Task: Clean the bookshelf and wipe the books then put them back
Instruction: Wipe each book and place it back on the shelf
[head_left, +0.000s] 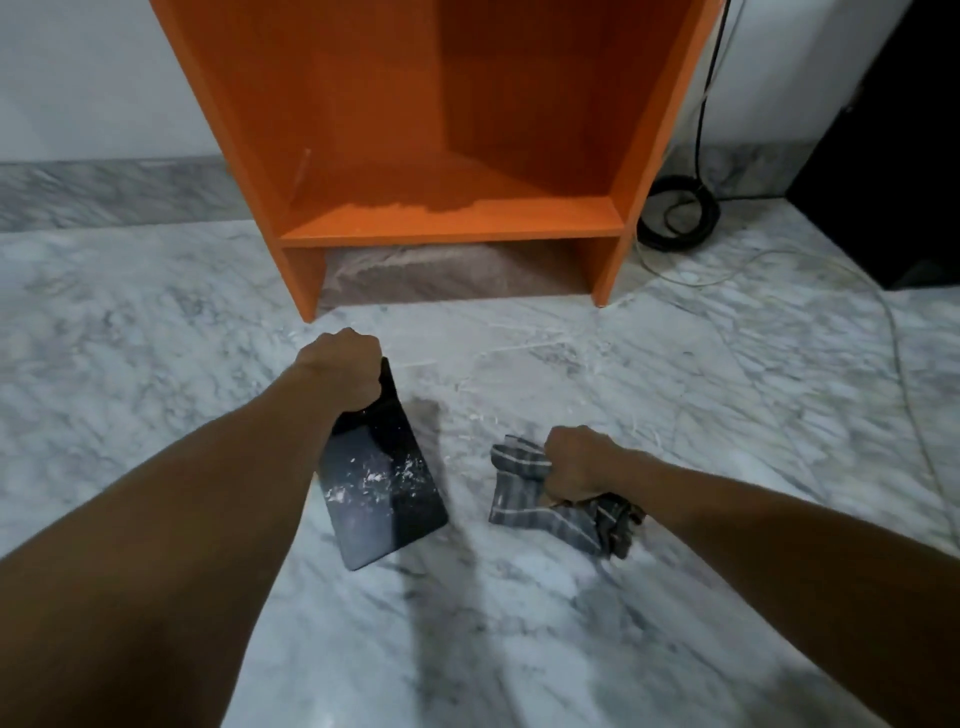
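An orange bookshelf (452, 228) stands on the marble floor straight ahead; its compartment holds no books and a pale dusty patch lies on its bottom board. My left hand (345, 371) grips the handle of a black dustpan (387, 499), held just above the floor, with white dust and flakes on its pan. To its right my right hand (574, 462) grips a grey striped cloth (558, 512) bunched against the floor. No books are in view.
A coiled black cable (678, 213) lies beside the shelf's right side, and a thin pale cord (893, 332) trails across the floor. A black object (893, 171) stands at the far right. White dust smears the grey marble floor (519, 623) in front of the shelf.
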